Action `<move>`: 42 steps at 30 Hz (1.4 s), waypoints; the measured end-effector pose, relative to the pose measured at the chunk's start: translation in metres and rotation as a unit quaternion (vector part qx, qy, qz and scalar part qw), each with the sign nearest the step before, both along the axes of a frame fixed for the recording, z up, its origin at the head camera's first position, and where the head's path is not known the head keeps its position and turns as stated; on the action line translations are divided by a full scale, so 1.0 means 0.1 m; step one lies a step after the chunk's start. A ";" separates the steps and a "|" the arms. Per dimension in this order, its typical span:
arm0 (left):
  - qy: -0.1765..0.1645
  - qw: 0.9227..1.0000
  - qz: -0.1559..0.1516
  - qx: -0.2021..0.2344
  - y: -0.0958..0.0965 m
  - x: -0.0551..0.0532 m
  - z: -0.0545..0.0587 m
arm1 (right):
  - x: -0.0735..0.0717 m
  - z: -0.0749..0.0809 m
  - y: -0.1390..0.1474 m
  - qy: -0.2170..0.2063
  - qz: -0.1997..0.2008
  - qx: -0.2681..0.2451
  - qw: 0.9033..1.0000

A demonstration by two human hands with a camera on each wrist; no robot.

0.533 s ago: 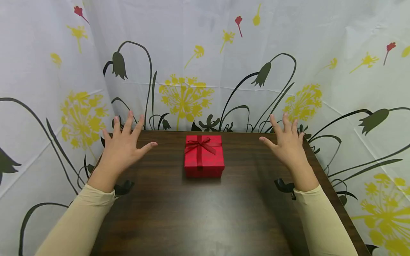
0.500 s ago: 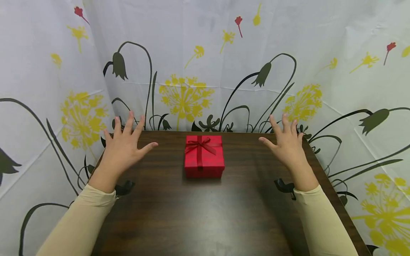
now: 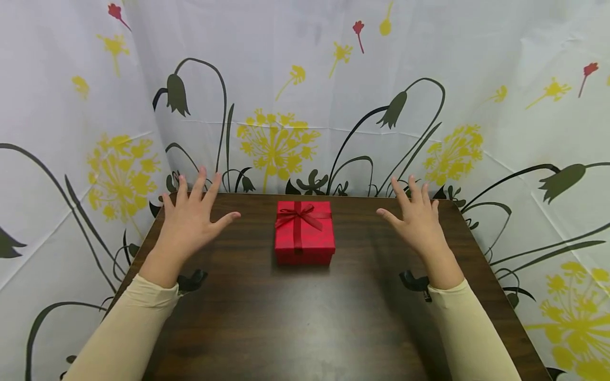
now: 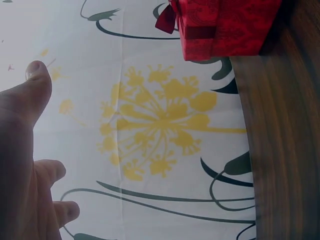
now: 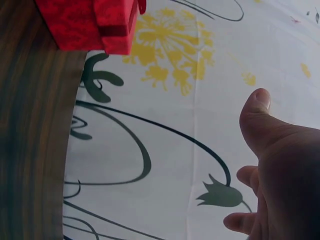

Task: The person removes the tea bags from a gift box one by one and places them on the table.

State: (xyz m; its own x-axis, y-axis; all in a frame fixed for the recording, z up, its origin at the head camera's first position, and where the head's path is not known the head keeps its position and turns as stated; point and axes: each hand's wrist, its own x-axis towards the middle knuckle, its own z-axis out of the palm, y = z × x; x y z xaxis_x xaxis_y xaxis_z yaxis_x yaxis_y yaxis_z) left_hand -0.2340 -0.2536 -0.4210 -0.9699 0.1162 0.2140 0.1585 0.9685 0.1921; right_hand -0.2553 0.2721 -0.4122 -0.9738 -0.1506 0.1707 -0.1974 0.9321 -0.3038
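A red gift box (image 3: pixel 305 248) with a dark red ribbon and bow stands on the brown wooden table (image 3: pixel 267 323), between my two hands and apart from both. To its left my left hand (image 3: pixel 188 225) is held above the table, fingers spread and straight, holding nothing. On the other side my right hand (image 3: pixel 419 225) hovers in much the same way, thumb toward the box. The left wrist view has the box (image 4: pixel 225 30) at its top, with my left thumb at the left edge. In the right wrist view the box (image 5: pixel 90 25) is at the upper left.
A white cloth (image 3: pixel 305 47) printed with yellow and dark green flowers hangs behind the table and along both sides. Each wrist wears a black device (image 3: pixel 193 280). The table's far edge runs just behind the box.
Both hands have moved slightly inward, toward the box, with fingers still spread. The head view has shifted a little. The box stays in its place on the table.
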 end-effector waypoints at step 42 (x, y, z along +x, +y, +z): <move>-0.046 0.975 -0.065 0.209 0.37 0.02 -0.31 | 0.09 -0.30 -0.65 -0.048 0.039 -0.163 0.985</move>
State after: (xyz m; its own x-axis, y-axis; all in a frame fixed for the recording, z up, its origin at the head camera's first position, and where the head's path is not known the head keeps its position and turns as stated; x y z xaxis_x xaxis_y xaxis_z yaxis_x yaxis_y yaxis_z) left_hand -0.2324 -0.2166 -0.4519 -0.9700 0.1611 0.1823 0.2386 0.7757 0.5843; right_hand -0.2466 0.2075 -0.4427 -0.9752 -0.1786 0.1311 -0.2214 0.7646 -0.6053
